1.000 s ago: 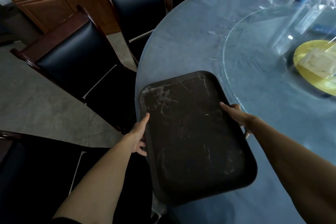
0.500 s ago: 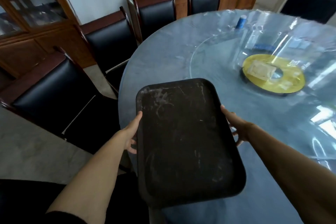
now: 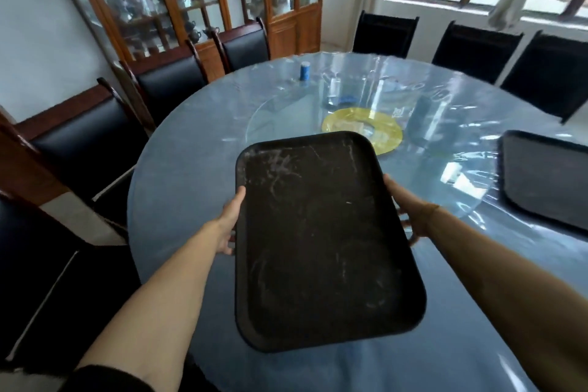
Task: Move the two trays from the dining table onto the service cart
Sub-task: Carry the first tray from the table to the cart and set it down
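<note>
Head view: black chairs (image 3: pixel 92 140) standing along left side of round table (image 3: pixel 191 149). Left hand (image 3: pixel 229 222) gripping left edge of dark tray (image 3: pixel 318 239), thumb lying on rim, fingers curling underneath. Tray being held up over near side of table, scuffed, nothing on it. Right hand (image 3: pixel 405 211) clasping right edge, thumb on rim, fingers wrapping below. Yellow plate (image 3: pixel 386 134) sitting beyond, near table centre. Second tray (image 3: pixel 547 178) lying flat on table at far right.
</note>
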Action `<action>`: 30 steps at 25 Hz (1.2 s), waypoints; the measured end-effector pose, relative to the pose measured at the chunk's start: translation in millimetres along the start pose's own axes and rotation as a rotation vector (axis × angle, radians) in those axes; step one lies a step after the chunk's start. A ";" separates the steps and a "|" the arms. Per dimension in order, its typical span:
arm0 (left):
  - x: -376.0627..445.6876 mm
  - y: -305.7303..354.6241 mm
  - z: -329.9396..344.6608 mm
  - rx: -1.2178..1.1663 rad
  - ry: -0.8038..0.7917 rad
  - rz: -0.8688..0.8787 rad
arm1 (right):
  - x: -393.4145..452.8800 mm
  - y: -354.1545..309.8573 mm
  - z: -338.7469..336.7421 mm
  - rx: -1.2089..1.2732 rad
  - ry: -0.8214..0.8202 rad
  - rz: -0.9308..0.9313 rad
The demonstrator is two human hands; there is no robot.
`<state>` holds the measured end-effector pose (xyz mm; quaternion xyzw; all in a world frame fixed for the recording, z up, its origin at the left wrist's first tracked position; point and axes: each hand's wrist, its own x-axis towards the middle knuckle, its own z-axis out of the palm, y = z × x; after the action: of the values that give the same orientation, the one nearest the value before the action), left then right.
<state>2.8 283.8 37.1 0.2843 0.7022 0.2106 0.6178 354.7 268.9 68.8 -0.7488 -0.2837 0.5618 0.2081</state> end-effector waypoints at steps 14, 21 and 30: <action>-78.3 27.1 246.0 0.351 -0.352 0.222 | -128.1 174.8 -212.8 0.341 0.341 0.037; -166.8 -13.5 402.2 0.477 -0.547 0.329 | -230.4 297.7 -310.2 0.593 0.561 -0.066; -295.9 -98.2 596.0 0.728 -0.839 0.436 | -381.3 486.0 -389.6 0.760 0.814 0.152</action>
<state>599.9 -18.1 106.7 0.6742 0.3507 -0.0517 0.6479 742.0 -345.1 148.2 -0.7959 0.0966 0.3035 0.5149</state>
